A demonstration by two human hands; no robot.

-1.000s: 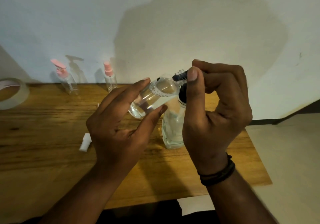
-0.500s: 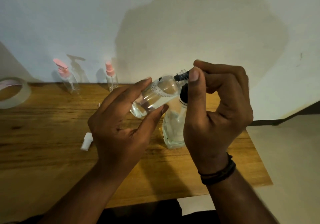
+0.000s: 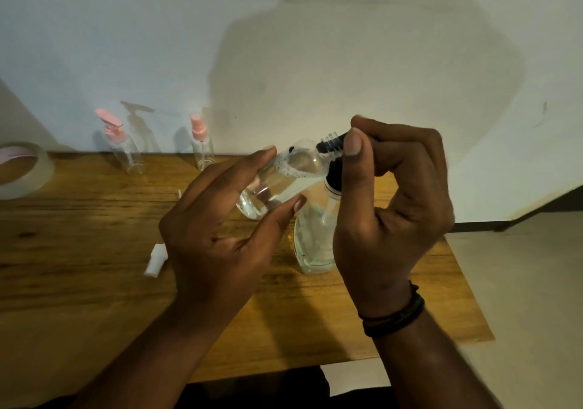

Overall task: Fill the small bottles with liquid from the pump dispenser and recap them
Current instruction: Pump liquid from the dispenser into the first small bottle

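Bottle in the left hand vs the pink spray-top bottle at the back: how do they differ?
The held bottle lies tilted in the left hand; the pink spray-top bottle stands upright on the table, untouched. The held bottle has clear liquid with foam inside; the spray-top bottle looks empty. The held bottle's neck is open, meeting the black nozzle under the right hand; the spray-top bottle is capped. Both are small and clear.

A plain room — bare wooden table (image 3: 94, 282) against white wall (image 3: 347, 45), unclear which kind.
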